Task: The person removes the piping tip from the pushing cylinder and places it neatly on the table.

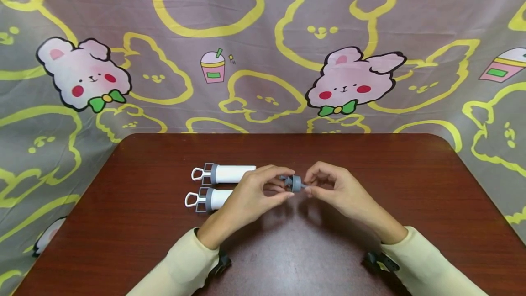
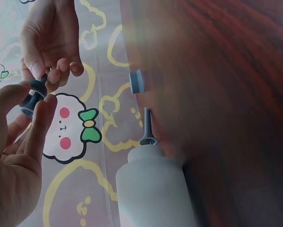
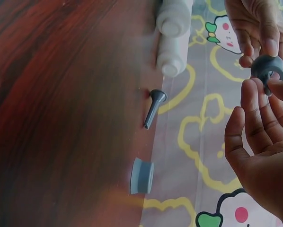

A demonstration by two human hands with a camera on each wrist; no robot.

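Grey ring cap (image 1: 296, 183) pinched between both hands, left hand (image 1: 250, 198), right hand (image 1: 341, 191), two white syringes (image 1: 230, 173) beside.

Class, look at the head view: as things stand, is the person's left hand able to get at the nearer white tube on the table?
Probably yes. The left hand is right beside the nearer white tube with nothing between them, but it pinches the small grey ring together with the right hand, so it must let go first.

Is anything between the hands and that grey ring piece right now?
Nothing visible: the left hand and right hand both pinch the grey ring directly, above the table.
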